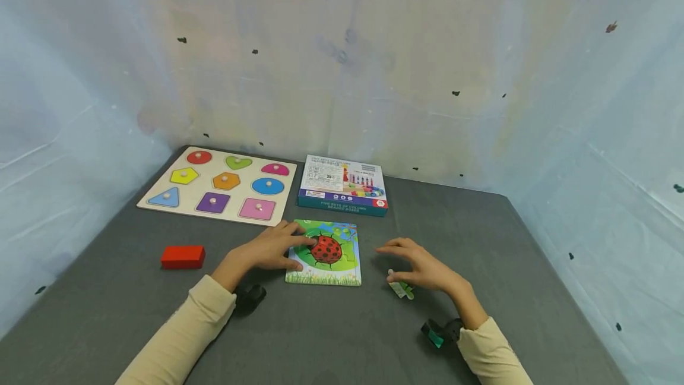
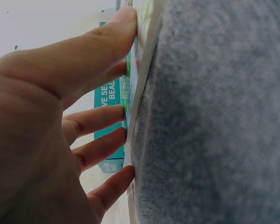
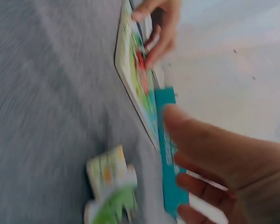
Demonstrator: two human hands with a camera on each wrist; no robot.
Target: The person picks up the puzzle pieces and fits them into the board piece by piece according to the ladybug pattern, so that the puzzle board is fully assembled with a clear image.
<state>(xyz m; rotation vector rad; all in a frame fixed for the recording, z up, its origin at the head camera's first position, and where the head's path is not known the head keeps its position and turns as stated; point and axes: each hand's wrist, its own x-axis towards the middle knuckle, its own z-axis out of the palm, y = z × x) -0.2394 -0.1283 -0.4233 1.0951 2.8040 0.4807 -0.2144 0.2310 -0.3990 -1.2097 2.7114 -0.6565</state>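
A square ladybug jigsaw puzzle (image 1: 326, 250) lies flat in the middle of the grey table. My left hand (image 1: 271, 249) rests over its left side, fingers spread; in the left wrist view the thumb (image 2: 123, 21) touches the puzzle's edge area. To the right, my right hand (image 1: 424, 267) hovers with fingers apart. Just below its thumb lies a loose puzzle piece (image 1: 399, 290), green and pale. In the right wrist view that puzzle piece (image 3: 109, 175) sits on the table, apart from the hand, and nothing is between the fingers.
Behind and left lies a white shape board (image 1: 243, 180) with coloured knobbed pieces. A boxed bead set (image 1: 343, 202) stands beyond the puzzle. On the left is a red block (image 1: 183, 257). Plastic sheeting (image 1: 342, 76) hangs along the table's back and sides.
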